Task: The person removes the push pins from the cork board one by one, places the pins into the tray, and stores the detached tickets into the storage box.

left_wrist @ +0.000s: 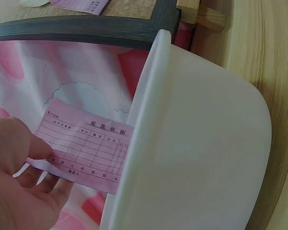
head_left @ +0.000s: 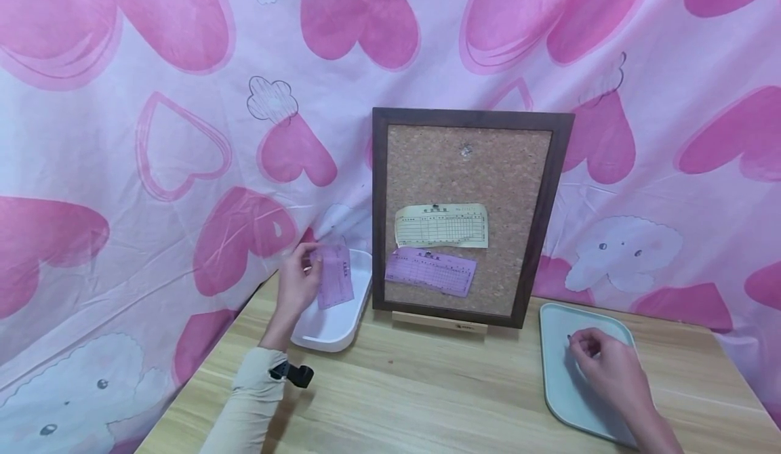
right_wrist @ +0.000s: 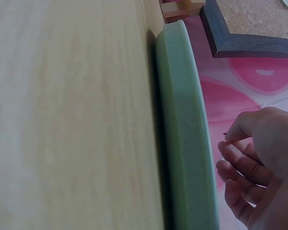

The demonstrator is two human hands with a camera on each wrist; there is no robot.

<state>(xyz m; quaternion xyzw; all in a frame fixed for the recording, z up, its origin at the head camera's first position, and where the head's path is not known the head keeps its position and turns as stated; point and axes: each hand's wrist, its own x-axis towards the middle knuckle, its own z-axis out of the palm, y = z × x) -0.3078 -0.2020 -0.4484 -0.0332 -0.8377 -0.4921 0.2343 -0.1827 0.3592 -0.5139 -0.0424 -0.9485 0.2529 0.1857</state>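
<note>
My left hand [head_left: 300, 279] pinches a pink receipt slip [head_left: 337, 278] between thumb and fingers over a white tray [head_left: 326, 341]. Printed lines and a grid show on the slip [left_wrist: 81, 146] in the left wrist view. On the right, my right hand [head_left: 610, 367] is above a pale green tray [head_left: 555, 379], thumb and forefinger pinching a small dark pin [head_left: 569, 337]. Only its tip shows. Between the hands stands a cork board [head_left: 470, 176] in a dark frame. A yellowish slip [head_left: 442, 227] and a purple slip [head_left: 432, 274] are pinned to it, one above the other.
A light wooden strip [head_left: 439, 322] supports the board's lower edge on the wooden table [head_left: 427, 393]. Behind everything hangs a pink heart-patterned cloth [head_left: 293, 149]. A shiny round spot [head_left: 466, 150] is near the board's top. A black band [head_left: 293, 373] circles the left wrist.
</note>
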